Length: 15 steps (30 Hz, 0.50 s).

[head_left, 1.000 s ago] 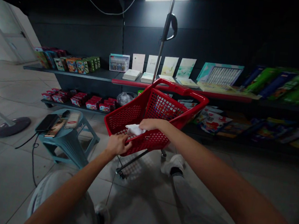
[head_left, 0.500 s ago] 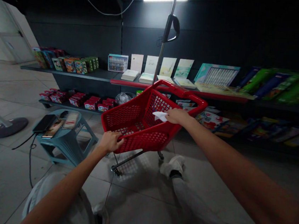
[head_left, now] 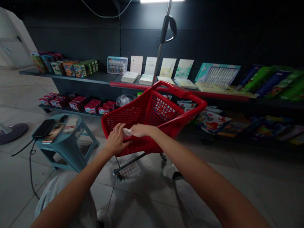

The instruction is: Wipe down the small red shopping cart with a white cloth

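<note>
A small red shopping cart (head_left: 151, 148) with perforated basket walls stands before me, its push handle toward the shelves. My right hand (head_left: 142, 130) is closed on a crumpled white tissue (head_left: 127, 132) at the cart's near rim, close to the front corner. Just left of it, my left hand (head_left: 117, 139) rests over the same rim. Its fingers are stretched up beside the tissue and its thumb points apart from them. Whether the left fingers touch the tissue I cannot tell.
A blue plastic stool (head_left: 68, 152) with a phone (head_left: 53, 132) and cabled devices stands left. Behind the cart, shelves hold books (head_left: 130, 76), small boxes (head_left: 77, 69) and bagged goods (head_left: 213, 122). A metal pole (head_left: 159, 58) rises behind the basket. A round pole base (head_left: 14, 134) sits far left.
My right hand has brought the tissue leftward and nearer along the cart, beside my left hand. The left fingers have straightened upward from their curl on the rim.
</note>
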Each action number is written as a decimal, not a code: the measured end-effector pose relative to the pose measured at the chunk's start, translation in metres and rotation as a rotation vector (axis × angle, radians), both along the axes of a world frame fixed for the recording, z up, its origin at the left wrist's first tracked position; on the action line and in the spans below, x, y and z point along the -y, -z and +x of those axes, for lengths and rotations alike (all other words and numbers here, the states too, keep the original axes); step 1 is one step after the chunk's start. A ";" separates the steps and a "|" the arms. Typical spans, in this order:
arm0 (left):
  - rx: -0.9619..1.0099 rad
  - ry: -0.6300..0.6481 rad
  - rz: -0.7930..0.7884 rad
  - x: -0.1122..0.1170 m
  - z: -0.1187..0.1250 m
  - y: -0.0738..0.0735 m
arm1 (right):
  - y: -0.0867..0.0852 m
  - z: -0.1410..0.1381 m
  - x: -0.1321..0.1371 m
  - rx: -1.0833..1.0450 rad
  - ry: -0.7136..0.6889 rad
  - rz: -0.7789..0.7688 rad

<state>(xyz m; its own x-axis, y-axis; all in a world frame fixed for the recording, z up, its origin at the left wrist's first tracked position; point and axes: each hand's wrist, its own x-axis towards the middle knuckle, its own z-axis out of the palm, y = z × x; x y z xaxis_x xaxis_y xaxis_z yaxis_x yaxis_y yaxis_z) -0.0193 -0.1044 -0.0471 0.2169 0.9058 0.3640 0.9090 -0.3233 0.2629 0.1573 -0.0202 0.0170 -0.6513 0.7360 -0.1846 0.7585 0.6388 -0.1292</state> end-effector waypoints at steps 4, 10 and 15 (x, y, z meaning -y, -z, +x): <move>-0.142 -0.052 -0.276 0.000 0.002 -0.008 | -0.016 0.044 -0.017 0.090 0.126 0.007; -0.302 -0.036 -0.335 -0.002 0.000 -0.016 | -0.035 0.139 -0.027 0.177 0.317 0.205; -0.321 -0.027 -0.354 -0.007 -0.002 -0.016 | -0.025 0.193 0.009 -0.164 0.393 0.578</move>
